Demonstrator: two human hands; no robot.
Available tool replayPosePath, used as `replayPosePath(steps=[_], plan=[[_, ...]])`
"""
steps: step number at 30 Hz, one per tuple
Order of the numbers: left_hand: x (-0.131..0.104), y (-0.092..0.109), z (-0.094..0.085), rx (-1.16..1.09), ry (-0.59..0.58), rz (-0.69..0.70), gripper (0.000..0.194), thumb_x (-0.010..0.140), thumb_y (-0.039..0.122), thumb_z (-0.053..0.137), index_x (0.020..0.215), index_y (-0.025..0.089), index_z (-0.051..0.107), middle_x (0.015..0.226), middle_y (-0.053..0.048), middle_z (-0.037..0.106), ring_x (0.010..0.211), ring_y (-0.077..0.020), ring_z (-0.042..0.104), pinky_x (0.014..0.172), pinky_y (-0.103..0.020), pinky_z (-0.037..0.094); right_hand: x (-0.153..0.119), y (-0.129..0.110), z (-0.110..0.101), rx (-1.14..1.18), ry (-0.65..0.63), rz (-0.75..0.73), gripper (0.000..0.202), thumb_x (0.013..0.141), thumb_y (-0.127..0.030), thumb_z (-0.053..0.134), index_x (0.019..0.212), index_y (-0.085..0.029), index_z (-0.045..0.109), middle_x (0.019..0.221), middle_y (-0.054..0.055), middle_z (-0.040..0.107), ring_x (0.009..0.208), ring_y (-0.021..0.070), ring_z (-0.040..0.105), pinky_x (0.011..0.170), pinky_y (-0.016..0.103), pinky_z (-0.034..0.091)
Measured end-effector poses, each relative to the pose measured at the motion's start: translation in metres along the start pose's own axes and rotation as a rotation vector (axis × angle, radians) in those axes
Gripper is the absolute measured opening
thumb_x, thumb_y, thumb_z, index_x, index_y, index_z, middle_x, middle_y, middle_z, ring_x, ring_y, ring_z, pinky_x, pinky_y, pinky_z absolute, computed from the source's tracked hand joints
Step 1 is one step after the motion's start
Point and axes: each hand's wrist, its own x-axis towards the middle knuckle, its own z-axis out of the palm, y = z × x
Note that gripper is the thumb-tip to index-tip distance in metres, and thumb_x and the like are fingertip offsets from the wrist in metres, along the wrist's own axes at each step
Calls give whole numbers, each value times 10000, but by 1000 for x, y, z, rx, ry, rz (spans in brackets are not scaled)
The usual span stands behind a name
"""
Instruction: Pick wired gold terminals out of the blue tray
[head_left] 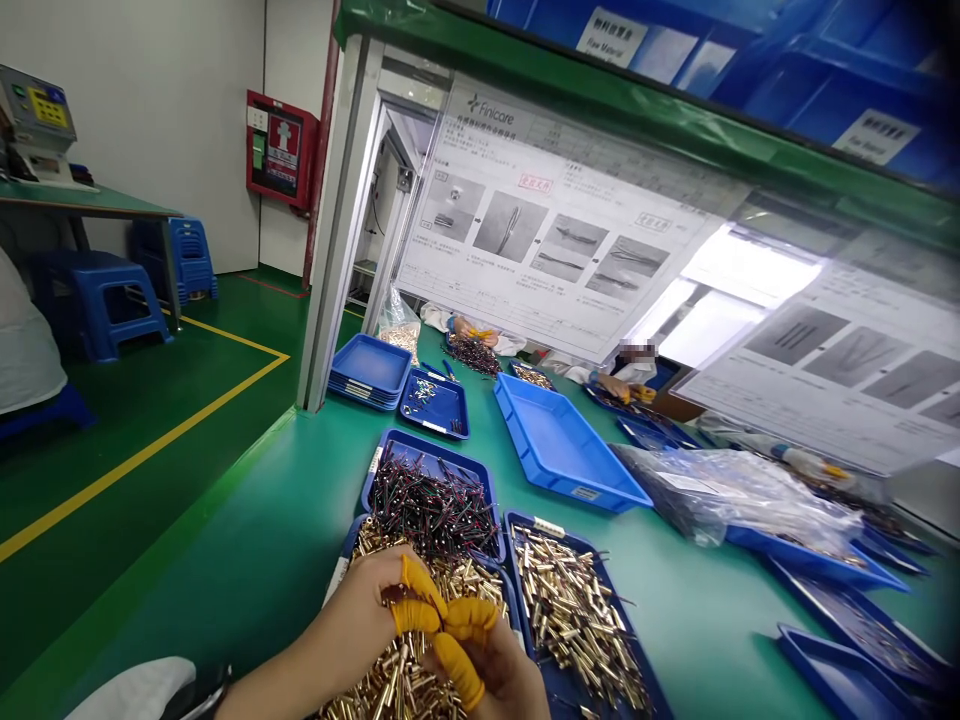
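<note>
My left hand (375, 597) and my right hand (496, 655) meet over a tray of brass-coloured metal tubes (405, 680). Yellow finger cots cover the thumb and fingertips of both. Each hand is closed in a pinch, fingertips touching those of the other. Whatever lies between them is hidden by the fingers. Just beyond, a blue tray (486, 478) holds a heap of short dark wire pieces (435, 505) with red and green strands. Right of my hands, a second tray holds gold-coloured tubes (570, 595), some with dark wire ends.
A light-blue bin (559, 440) lies ahead, near stacked blue trays (371, 365) and a small-parts tray (435, 405). A plastic bag (742, 490) covers trays at right. Instruction sheets (540, 220) hang from the green shelf edge (600, 95). Co-workers' gloved hands (476, 330) show across the table.
</note>
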Motion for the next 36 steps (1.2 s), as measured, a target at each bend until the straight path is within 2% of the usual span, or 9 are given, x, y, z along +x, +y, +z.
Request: replayPosePath(steps=[6, 10, 14, 18, 22, 25, 28, 32, 36], plan=[[0, 4, -3, 47, -96, 14, 198, 654, 35, 548, 678, 187, 673, 744, 18, 547, 726, -150, 525, 644, -237, 400, 4, -11, -3, 9, -211, 223, 293, 457, -356, 854, 497, -154, 646, 347, -57, 551, 251, 41, 449, 337, 142, 379], [1, 0, -11, 433, -128, -74, 229, 698, 21, 526, 818, 193, 620, 791, 14, 566, 766, -172, 510, 693, -271, 407, 4, -12, -8, -17, -123, 199, 305, 426, -328, 866, 525, -171, 623, 424, -62, 554, 299, 62, 442, 329, 172, 373], [-1, -17, -14, 845, -275, 69, 361, 575, -134, 393, 700, 183, 510, 913, -9, 544, 907, -184, 488, 780, -273, 396, 4, -7, -9, 16, -19, 52, 285, 503, -362, 827, 570, -185, 613, 533, -30, 597, 479, 115, 524, 490, 213, 447], [-3, -26, -9, 992, -284, 110, 434, 505, -166, 346, 729, 180, 481, 953, -31, 536, 927, -193, 485, 773, -276, 406, 5, -2, -9, -49, 40, -15, 266, 579, -367, 789, 625, -190, 595, 533, -60, 522, 484, 89, 454, 479, 174, 378], [-4, -14, -7, 882, -231, 102, 328, 645, -124, 394, 722, 182, 484, 939, -32, 539, 912, -199, 488, 766, -281, 405, 4, 0, -10, -132, 9, -18, 318, 643, -485, 710, 687, -189, 601, 534, -57, 499, 451, 76, 379, 404, 168, 282], [-6, -3, -6, 647, -102, 45, 168, 811, 42, 445, 847, 192, 510, 967, -32, 560, 919, -194, 501, 800, -286, 396, 3, 0, -11, -204, -10, -32, 351, 696, -529, 642, 659, -184, 590, 468, -62, 486, 382, 62, 314, 369, 182, 227], [-8, 0, -5, 517, -77, -35, 132, 855, 132, 433, 930, 200, 518, 985, -32, 587, 920, -191, 524, 805, -284, 394, 3, 2, -13, -249, -6, -47, 366, 721, -524, 616, 605, -181, 558, 429, -62, 484, 354, 55, 299, 362, 182, 212], [-9, -7, -4, 529, -92, -62, 92, 860, 170, 429, 878, 200, 514, 912, -29, 590, 839, -194, 531, 733, -273, 400, 3, 2, -17, -243, -47, -48, 293, 734, -453, 637, 633, -183, 580, 495, -41, 536, 399, 77, 414, 401, 173, 337], [-6, -11, -4, 515, -97, 26, 182, 764, 25, 446, 740, 202, 482, 817, 16, 562, 754, -155, 509, 653, -217, 367, 4, -1, -24, -384, -146, -77, 145, 744, -327, 653, 755, -182, 651, 658, 29, 652, 609, 174, 604, 564, 225, 485]])
